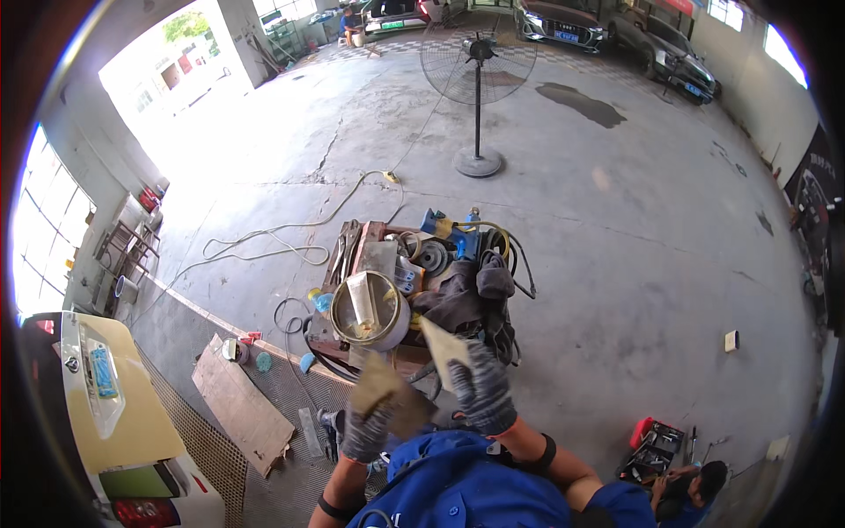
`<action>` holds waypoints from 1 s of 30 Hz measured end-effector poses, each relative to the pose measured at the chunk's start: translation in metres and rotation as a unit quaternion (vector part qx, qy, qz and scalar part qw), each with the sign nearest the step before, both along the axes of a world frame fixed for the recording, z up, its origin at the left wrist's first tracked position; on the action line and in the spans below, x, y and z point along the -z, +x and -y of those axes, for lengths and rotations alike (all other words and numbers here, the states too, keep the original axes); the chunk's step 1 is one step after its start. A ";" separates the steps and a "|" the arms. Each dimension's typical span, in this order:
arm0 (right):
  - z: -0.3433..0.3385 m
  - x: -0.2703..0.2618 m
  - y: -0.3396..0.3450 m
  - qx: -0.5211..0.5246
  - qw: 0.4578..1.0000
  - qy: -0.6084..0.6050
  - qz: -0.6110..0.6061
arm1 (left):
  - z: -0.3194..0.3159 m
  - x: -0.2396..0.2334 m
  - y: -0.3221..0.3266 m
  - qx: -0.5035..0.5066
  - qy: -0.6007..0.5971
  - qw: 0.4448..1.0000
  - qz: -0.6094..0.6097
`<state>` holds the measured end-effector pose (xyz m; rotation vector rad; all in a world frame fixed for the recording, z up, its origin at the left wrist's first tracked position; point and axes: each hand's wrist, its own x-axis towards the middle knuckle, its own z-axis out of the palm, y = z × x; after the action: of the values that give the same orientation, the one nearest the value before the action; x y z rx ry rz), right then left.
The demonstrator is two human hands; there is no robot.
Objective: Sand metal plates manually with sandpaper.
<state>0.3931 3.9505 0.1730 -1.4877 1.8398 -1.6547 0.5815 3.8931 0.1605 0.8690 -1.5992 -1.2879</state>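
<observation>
My left hand (367, 432), in a grey knitted glove, grips a flat yellowish-brown plate (383, 389), blurred and seemingly smeared with filler. A pale yellow flat spreader (443, 350) with a pointed corner is held in my gloved right hand (485, 389). The two pieces are apart, just in front of my blue work shirt (475, 482). Beyond them stands a cluttered work cart (333, 330). On it sits a large round tin (389, 340) with a whitish tube (361, 300) leaning inside. Beside the tin lies a dark cloth (455, 294).
The cart also carries a blue power tool (465, 241) and a black disc (432, 257). A cable (284, 230) snakes over the floor. Cardboard (244, 409) and a car's tailgate (125, 396) are at left. A pedestal fan (478, 112) stands ahead; a person (693, 492) crouches by a toolbox (653, 445).
</observation>
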 end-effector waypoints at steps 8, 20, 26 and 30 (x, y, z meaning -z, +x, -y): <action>-0.017 -0.019 -0.021 -0.013 0.993 -0.058 0.104 | 0.010 -0.003 0.003 -0.046 0.222 0.972 -0.070; -0.025 0.008 -0.019 0.048 0.941 -0.133 -0.308 | -0.006 0.016 0.004 -0.081 0.096 0.992 -0.023; -0.026 0.019 0.006 -0.113 0.991 -0.036 0.064 | 0.012 0.006 0.006 0.022 0.273 0.956 -0.109; -0.029 0.001 -0.030 -0.144 0.954 0.026 0.261 | 0.027 -0.005 0.007 -0.072 0.224 0.966 -0.107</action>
<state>0.3633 3.9798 0.1722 -1.0891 1.3036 -1.6358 0.5885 3.8659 0.1655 1.0550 -1.0712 -1.6074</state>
